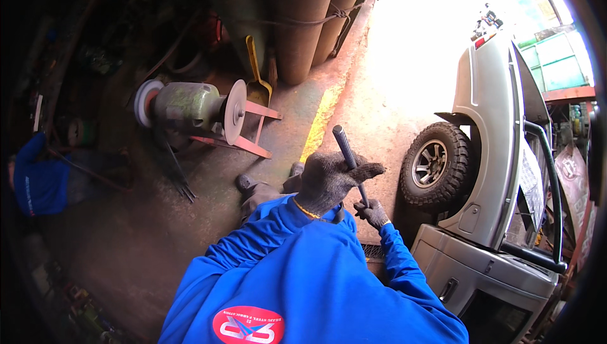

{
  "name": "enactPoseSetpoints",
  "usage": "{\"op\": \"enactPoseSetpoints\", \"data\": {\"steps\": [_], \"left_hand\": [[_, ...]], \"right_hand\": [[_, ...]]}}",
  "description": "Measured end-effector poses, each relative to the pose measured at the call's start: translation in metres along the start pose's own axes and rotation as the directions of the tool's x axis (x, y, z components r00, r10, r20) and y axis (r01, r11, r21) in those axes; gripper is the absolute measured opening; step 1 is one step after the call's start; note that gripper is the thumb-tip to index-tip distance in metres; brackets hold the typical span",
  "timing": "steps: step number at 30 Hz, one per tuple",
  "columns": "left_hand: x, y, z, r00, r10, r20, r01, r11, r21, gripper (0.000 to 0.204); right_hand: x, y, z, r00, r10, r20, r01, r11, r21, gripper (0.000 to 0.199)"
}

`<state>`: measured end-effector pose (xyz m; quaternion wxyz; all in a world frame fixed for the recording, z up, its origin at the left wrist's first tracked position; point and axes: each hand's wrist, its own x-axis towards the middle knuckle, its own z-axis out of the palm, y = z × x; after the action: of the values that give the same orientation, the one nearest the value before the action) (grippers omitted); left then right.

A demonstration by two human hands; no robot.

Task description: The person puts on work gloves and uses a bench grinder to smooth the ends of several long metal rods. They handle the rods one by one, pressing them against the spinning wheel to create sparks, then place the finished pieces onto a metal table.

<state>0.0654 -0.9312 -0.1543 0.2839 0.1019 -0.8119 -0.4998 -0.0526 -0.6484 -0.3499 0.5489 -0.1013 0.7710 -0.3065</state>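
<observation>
A dark straight rod [344,145], thicker at its upper end, slants in front of my body. My left hand [325,183], in a dark knitted glove with a yellow cuff edge, is closed around its middle, with one digit crossing over the rod. Lower and to the right, my right hand [374,214], gloved alike, grips the rod's lower end. The fingers of the right hand hide that end. The rod's exact kind cannot be made out.
A bench grinder [190,105] with two wheels stands left on a red frame [253,148]. Behind it are a yellow-handled scoop [254,59] and large brown cylinders [300,28]. A silver vehicle [487,141] with a spare tyre [436,164] is at right. Someone in blue [41,176] is far left.
</observation>
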Motion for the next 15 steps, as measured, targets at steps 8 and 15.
{"op": "enactPoseSetpoints", "data": {"steps": [8, 15], "left_hand": [[0.000, 0.007, 0.004, 0.966, -0.243, -0.086, 0.226, 0.959, -0.171, 0.016], [-0.017, -0.081, -0.010, 0.542, -0.840, -0.024, 0.564, 0.385, -0.731, 0.052]], "right_hand": [[-0.023, 0.000, -0.008, 0.998, 0.066, 0.004, -0.066, 0.998, -0.005, 0.033], [-0.151, -0.043, -0.018, 0.960, 0.086, 0.267, -0.070, 0.995, -0.069, 0.039]]}}
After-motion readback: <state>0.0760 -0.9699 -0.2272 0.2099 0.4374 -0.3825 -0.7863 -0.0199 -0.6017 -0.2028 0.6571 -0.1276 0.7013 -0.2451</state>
